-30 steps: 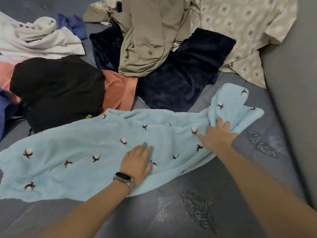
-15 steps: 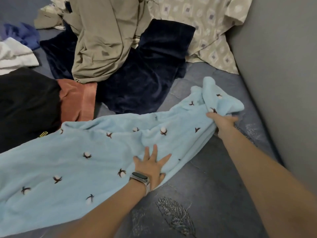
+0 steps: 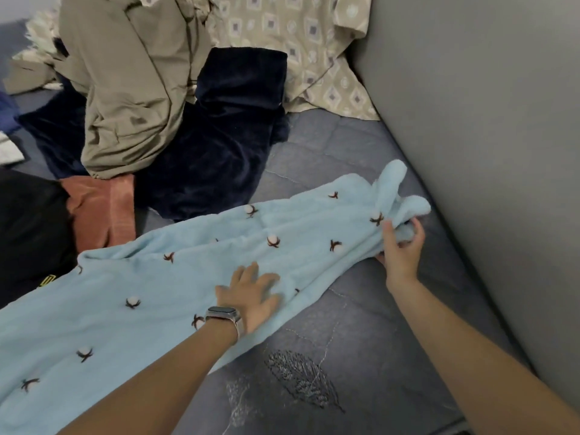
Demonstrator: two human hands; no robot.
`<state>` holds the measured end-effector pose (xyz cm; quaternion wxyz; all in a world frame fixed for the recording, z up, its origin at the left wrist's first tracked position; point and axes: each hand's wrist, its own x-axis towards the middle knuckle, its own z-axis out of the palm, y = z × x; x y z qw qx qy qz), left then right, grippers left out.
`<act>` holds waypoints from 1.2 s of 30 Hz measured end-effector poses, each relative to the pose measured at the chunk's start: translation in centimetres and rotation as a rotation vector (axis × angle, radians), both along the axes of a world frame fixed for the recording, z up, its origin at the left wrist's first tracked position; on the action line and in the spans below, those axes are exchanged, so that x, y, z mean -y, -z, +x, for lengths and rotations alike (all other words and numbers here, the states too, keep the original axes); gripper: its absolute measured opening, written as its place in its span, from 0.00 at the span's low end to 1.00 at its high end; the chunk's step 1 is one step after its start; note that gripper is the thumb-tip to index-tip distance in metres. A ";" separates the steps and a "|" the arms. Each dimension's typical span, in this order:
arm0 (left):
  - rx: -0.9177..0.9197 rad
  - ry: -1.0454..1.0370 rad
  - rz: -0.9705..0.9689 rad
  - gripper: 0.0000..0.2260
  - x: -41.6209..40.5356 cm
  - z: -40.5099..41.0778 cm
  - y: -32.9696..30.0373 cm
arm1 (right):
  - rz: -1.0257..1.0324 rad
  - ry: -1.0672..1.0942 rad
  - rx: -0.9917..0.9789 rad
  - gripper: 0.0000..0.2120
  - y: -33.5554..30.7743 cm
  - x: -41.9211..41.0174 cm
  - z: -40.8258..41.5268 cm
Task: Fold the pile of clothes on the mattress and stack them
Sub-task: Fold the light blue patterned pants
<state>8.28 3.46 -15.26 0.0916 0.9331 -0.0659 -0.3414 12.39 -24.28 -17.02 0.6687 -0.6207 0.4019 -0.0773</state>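
A long light blue garment (image 3: 150, 296) with small cotton-flower marks lies stretched across the grey mattress (image 3: 361, 346) from lower left to right. My left hand (image 3: 251, 293), with a watch on its wrist, presses flat on the cloth with fingers spread. My right hand (image 3: 403, 246) grips the bunched right end of the blue garment near the wall. Behind it sits the pile: a khaki garment (image 3: 131, 89), a dark navy plush piece (image 3: 226, 130), a rust-orange cloth (image 3: 103, 211), a black garment (image 3: 28, 233) and a patterned beige shirt (image 3: 298, 42).
A grey upholstered wall (image 3: 489, 152) rises along the right side, close to my right hand. Leaf embroidery (image 3: 301, 381) marks the mattress in front. White and blue cloth scraps show at the far left edge.
My right hand has closed around the bunched right end of the blue garment. My left hand has slid slightly along the cloth, fingers still spread. The view has shifted right.
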 end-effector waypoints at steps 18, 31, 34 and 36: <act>0.500 -0.756 0.127 0.10 -2.0 11.1 -0.2 | -0.151 -0.004 -0.290 0.16 0.6 2.3 1.5; -0.091 0.109 -0.068 0.26 3.4 6.4 2.5 | 0.382 0.056 -0.242 0.32 -1.1 0.5 2.4; 0.110 -0.164 -0.290 0.24 2.7 5.3 1.4 | 0.357 0.103 -0.154 0.25 -2.8 -0.7 2.3; 0.241 -0.264 -0.285 0.24 0.4 3.2 1.1 | 0.282 0.122 -0.074 0.23 -4.2 -2.3 2.1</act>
